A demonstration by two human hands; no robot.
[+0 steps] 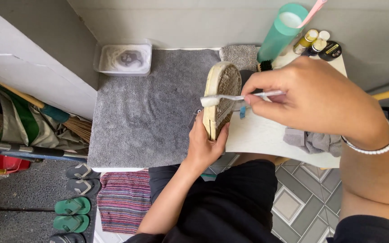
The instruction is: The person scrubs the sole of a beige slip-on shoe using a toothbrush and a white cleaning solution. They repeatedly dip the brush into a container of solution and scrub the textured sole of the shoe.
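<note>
left hand [205, 146] fingers grasping shoe [220, 96] upright; right hand [314, 96] fingers pinching toothbrush [239, 97] against sole.

The grey mat [149, 108] on the bench lay open left of the shoe [221, 96]; a tub [123, 58] blocked its far corner, bottles [318, 45] crowded the right.

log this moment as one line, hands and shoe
left hand: holds shoe on edge, sole up | right hand: holds toothbrush, bristles at sole rim | under: grey towel
</note>
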